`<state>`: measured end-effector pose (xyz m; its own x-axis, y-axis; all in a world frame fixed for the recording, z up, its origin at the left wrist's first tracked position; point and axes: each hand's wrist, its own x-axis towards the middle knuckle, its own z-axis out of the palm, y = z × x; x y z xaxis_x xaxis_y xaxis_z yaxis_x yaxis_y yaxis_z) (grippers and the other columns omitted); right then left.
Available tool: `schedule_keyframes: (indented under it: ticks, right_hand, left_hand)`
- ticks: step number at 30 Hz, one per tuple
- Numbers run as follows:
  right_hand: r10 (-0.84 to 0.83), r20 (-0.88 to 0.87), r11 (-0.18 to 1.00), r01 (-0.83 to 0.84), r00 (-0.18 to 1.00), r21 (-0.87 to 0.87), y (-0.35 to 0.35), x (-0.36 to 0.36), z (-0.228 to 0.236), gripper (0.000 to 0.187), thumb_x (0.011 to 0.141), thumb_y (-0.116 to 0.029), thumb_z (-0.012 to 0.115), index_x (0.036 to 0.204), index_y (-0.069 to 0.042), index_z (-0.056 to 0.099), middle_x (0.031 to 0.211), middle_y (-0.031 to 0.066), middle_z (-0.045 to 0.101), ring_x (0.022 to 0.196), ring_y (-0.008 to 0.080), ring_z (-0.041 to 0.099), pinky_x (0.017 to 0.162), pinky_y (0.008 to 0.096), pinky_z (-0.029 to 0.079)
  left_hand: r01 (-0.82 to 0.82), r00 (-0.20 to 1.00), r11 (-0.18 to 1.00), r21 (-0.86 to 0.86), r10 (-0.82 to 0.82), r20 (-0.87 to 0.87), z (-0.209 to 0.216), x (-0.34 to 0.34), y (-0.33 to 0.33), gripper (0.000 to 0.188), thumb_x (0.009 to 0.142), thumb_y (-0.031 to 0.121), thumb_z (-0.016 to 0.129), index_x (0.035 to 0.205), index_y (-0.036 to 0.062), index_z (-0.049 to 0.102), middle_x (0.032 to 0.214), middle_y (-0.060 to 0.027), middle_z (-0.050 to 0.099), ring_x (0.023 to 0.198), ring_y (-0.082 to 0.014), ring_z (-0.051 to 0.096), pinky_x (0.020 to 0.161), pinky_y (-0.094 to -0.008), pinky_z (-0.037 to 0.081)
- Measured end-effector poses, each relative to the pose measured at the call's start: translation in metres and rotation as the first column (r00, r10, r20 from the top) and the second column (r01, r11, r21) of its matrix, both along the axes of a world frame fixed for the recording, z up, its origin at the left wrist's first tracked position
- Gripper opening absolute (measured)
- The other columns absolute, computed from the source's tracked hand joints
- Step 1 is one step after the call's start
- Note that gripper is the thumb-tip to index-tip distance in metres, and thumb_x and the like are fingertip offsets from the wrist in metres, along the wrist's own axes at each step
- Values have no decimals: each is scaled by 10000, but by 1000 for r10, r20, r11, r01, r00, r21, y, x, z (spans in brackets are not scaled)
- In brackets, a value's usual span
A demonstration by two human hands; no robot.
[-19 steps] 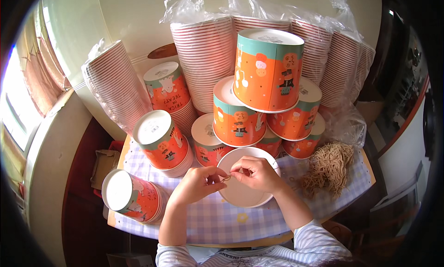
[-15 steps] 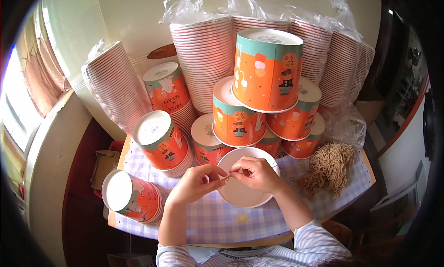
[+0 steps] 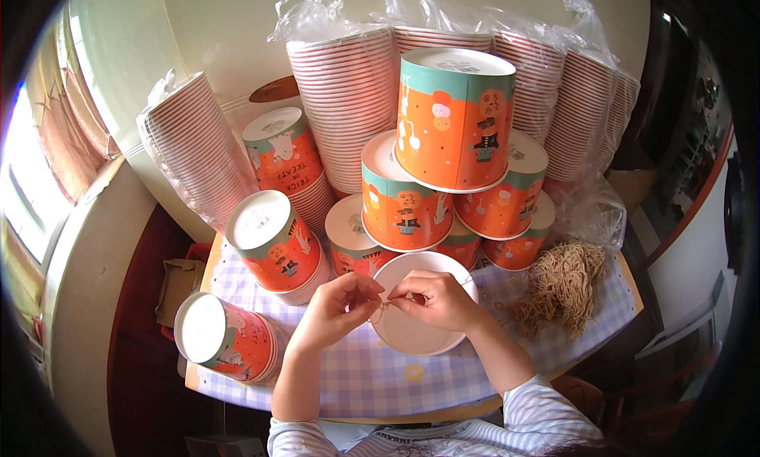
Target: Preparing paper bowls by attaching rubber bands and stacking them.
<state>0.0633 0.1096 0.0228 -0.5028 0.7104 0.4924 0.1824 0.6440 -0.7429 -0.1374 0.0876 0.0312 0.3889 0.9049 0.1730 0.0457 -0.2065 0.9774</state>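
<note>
Over an upright paper bucket [image 3: 427, 334] with a white inside, my two hands meet near its left rim. A short length of thin tan string [image 3: 383, 306] runs between my fingertips. My right hand [image 3: 440, 301] is closed, its thumb and forefinger pinching the string. My left hand [image 3: 339, 308] is curled round the string's other side, thumb and fingers bent close to a small loop. The exact grip there is partly hidden. To the right of the bucket lies a tangled heap of tan string [image 3: 566, 279].
Upside-down orange and teal buckets [image 3: 455, 128] are piled behind my hands. More bucket stacks [image 3: 273, 243] and a tipped stack [image 3: 229, 337] stand left. Tall plastic-wrapped stacks [image 3: 340, 100] line the wall. A checked cloth [image 3: 356, 390] covers the table.
My left thumb and fingers have spread a little further apart, and a small string loop now shows beside them. The right hand keeps its pinch; the buckets stay put.
</note>
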Motion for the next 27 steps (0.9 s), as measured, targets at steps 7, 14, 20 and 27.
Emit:
schedule_keyframes:
  ticks: [7, 14, 20, 27]
  right_hand:
    - [-9, 87, 1000, 7, 996, 20, -1, 0, 2, 103, 751, -107, 639, 849, -76, 643, 741, 41, 597, 572, 157, 551, 534, 272, 439]
    - [6, 78, 999, -9, 997, 32, -1, 1, 0, 101, 748, -102, 634, 847, -81, 642, 739, 39, 598, 569, 157, 552, 530, 273, 440]
    - [-10, 35, 999, 9, 999, 37, -1, 2, 2, 96, 736, -67, 633, 832, -74, 635, 733, 38, 597, 552, 143, 543, 523, 268, 439]
    - [-18, 16, 999, 18, 1000, 27, 0, 1, -2, 68, 733, -49, 636, 778, -31, 589, 697, 53, 589, 543, 139, 538, 503, 260, 432]
  left_hand:
    - [-47, 992, 990, 133, 31, 125, -1, 10, -3, 132, 791, -60, 575, 913, -17, 548, 865, -42, 588, 797, -92, 549, 729, -231, 455]
    - [-10, 956, 991, 131, -30, 293, 0, 13, -4, 103, 806, -63, 556, 896, -13, 547, 881, -52, 571, 835, -104, 540, 752, -235, 440]
    - [-63, 977, 998, -13, 65, 201, 1, 5, -2, 94, 787, -9, 605, 872, -3, 563, 831, -25, 555, 720, -75, 518, 662, -210, 433]
    - [-71, 875, 928, 365, 233, -424, 11, 9, -5, 104, 688, 91, 695, 775, 60, 646, 774, -45, 541, 640, -160, 563, 531, -281, 479]
